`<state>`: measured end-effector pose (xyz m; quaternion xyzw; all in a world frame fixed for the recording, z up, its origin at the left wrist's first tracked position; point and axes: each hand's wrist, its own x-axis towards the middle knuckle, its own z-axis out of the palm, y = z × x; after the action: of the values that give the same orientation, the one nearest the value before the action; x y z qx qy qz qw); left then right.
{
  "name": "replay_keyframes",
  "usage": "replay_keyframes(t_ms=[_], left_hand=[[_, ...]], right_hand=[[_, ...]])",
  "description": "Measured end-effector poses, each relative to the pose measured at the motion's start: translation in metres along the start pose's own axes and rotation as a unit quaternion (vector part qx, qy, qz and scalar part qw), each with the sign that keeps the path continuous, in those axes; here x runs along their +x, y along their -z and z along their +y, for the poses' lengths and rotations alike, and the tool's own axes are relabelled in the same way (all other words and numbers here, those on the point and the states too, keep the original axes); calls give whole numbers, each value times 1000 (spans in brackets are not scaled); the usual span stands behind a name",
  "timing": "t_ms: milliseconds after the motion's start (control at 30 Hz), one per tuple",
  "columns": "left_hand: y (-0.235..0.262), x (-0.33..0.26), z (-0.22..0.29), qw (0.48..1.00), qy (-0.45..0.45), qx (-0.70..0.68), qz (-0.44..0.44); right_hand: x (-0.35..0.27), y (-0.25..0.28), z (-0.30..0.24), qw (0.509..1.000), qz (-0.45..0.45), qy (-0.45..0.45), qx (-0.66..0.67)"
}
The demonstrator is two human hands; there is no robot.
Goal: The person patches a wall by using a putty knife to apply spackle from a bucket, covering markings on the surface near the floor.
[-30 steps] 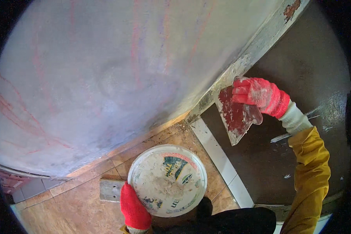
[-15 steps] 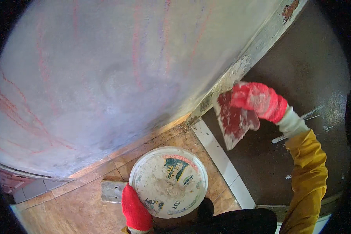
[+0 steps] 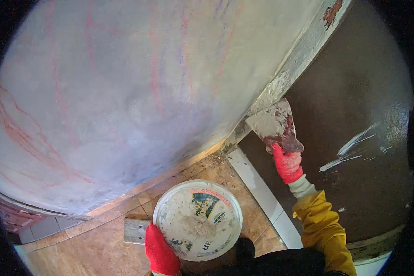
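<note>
My right hand (image 3: pixel 287 163), in a red glove, is closed around a wide putty knife (image 3: pixel 284 131). Pale putty coats part of its dark red blade, whose edge meets the rough strip (image 3: pixel 257 108) along the wall's border. My left hand (image 3: pixel 162 253), also gloved in red, grips the near-left rim of a round white plastic lid (image 3: pixel 177 202). Smeared putty lies on the lid's middle, over its printed patches. A short grey wooden piece (image 3: pixel 134 231) juts out beyond the lid on the left. My left fingers under the lid are hidden.
A grey wall (image 3: pixel 124 92) with red and purple streaks fills the upper left. At right is a dark brown surface (image 3: pixel 349 106) with white scrapes. White tiles (image 3: pixel 257 188) edge the brown tiled floor (image 3: pixel 101 248). My dark-clothed leg (image 3: pixel 280 262) shows below.
My right hand has swung down and left, turning the putty knife so its blade points up toward the strip, putty side showing. The lid stays in my left hand, almost unmoved.
</note>
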<state>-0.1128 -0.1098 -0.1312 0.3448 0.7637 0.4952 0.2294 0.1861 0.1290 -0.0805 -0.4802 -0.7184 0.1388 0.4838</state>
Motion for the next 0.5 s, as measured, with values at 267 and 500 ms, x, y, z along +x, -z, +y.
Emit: replay_keyframes(t_ms=[267,500], left_hand=[[-5,9,-10,981,103,-166,19],[-9,9,-15,996,66,-53,6]], right_hand=[[32,-20,2,994,12,-16,-105],[69,2,-5,989,86,-42,-114]])
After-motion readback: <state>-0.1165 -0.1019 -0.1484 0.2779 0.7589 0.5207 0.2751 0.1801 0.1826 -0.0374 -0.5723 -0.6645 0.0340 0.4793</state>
